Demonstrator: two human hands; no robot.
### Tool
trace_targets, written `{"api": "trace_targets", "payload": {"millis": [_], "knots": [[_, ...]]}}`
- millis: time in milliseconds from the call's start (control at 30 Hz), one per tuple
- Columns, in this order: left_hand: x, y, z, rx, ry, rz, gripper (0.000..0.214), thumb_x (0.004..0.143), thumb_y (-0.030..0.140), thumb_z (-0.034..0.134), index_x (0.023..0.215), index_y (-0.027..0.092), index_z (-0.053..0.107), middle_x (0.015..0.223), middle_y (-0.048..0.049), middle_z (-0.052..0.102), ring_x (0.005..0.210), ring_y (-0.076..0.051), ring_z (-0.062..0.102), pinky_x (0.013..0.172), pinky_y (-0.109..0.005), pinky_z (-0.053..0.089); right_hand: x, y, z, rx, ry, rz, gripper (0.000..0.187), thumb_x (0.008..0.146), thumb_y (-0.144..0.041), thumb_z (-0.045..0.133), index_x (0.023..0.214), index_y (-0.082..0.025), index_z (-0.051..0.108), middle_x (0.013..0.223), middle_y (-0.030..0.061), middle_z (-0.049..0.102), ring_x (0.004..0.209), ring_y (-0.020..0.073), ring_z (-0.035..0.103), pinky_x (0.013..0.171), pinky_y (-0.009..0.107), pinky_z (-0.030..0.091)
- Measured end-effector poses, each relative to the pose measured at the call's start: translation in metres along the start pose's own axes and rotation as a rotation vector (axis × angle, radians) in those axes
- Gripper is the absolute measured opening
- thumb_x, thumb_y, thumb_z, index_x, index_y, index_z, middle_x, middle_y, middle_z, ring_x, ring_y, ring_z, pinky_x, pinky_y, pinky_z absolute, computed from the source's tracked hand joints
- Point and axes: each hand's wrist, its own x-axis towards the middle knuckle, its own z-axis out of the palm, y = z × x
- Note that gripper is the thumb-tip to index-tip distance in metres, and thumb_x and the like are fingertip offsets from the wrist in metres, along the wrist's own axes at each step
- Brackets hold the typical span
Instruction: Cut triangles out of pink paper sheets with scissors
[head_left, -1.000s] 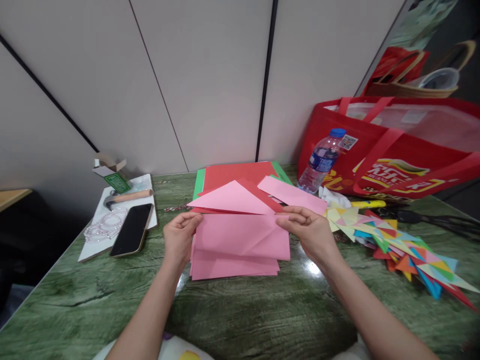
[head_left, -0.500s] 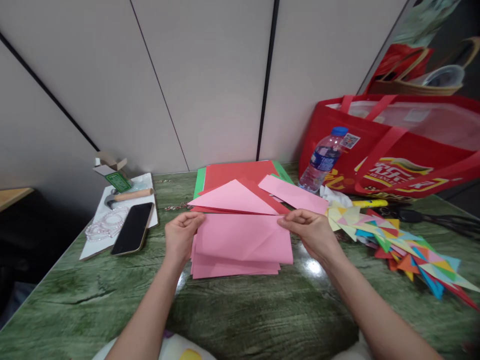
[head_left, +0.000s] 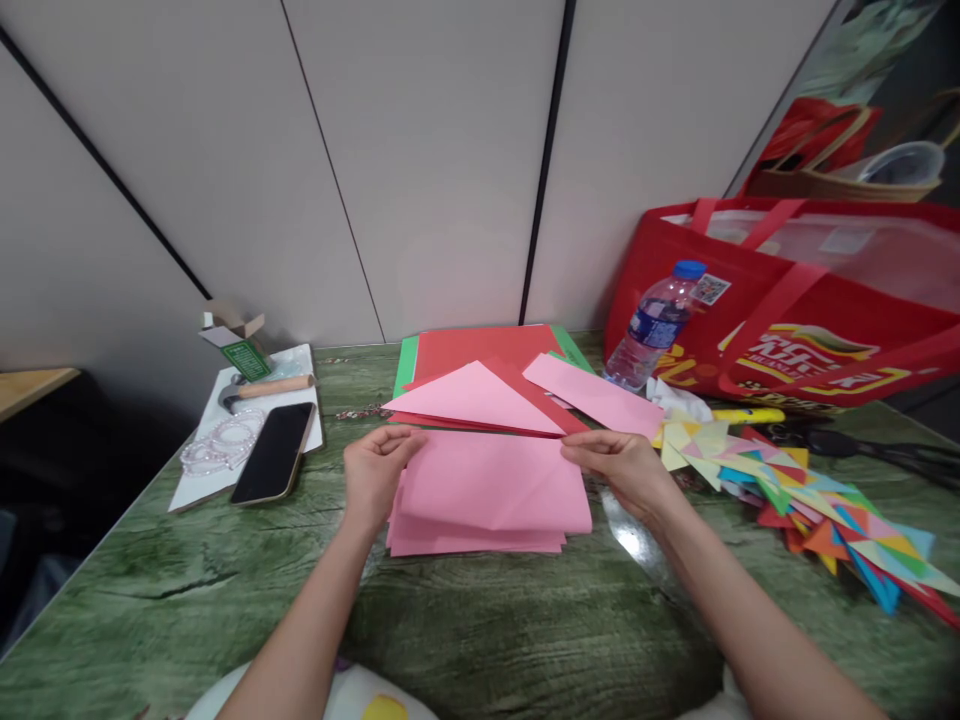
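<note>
A sheet of pink paper is stretched between my two hands at its far edge, its near edge curving loosely. My left hand pinches the far left corner. At the far right corner, my right hand pinches the edge between thumb and fingers. More pink sheets lie under it on the table. Just beyond the far edge sits a pink paper triangle, resting on red paper. A pink paper strip lies slanted to its right.
To the left, a phone, a hammer-like tool, a beaded string and a small open box rest on a white board. At right stand a water bottle and a red bag; colourful folded papers lie before them.
The view has shifted slightly, so everything sits a little farther right. Both hands keep their pinch on the pink sheet, and its near edge has a slightly different curve.
</note>
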Motion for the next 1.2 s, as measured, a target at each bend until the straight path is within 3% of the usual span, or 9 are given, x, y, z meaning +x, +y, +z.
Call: {"api": "trace_targets", "payload": {"millis": [500,633,800,1200], "knots": [[0.010,-0.003,-0.012,0.112,-0.076,-0.082,0.021,0.044,0.026,0.081,0.055,0.014,0.068,0.042,0.0007,0.060,0.037,-0.008,0.045,0.037,-0.018,0.030,-0.004,0.000,0.004,-0.124,-0.056,0.006,0.025,0.045,-0.031,0.085,0.063,-0.018,0.074,0.056,0.0027,0.071,0.050,0.0152,0.060,0.050,0.028,0.049],[0.011,-0.001,-0.014,0.127,-0.081,-0.117,0.023,0.041,0.025,0.082,0.053,0.013,0.067,0.041,0.0001,0.059,0.035,-0.007,0.045,0.037,-0.018,0.031,-0.003,0.001,0.005,-0.124,-0.086,0.015,0.024,0.045,-0.030,0.086,0.061,-0.018,0.073,0.053,0.0017,0.069,0.048,0.0139,0.059,0.049,0.026,0.047],[0.010,0.003,-0.015,0.120,-0.118,-0.101,0.033,0.042,0.028,0.083,0.071,0.014,0.073,0.040,0.0027,0.057,0.037,-0.009,0.046,0.039,-0.019,0.032,-0.003,0.001,0.004,-0.091,-0.100,0.027,0.026,0.045,-0.030,0.085,0.065,-0.019,0.074,0.055,0.0013,0.070,0.051,0.0142,0.060,0.051,0.026,0.048],[0.013,0.002,-0.017,0.209,-0.207,-0.111,0.024,0.044,0.026,0.081,0.064,0.015,0.072,0.050,-0.0012,0.064,0.043,-0.010,0.051,0.041,-0.019,0.037,-0.001,0.000,-0.002,-0.147,-0.175,0.084,0.028,0.048,-0.030,0.083,0.073,-0.020,0.077,0.061,0.0029,0.073,0.054,0.0148,0.062,0.055,0.027,0.050]]}}
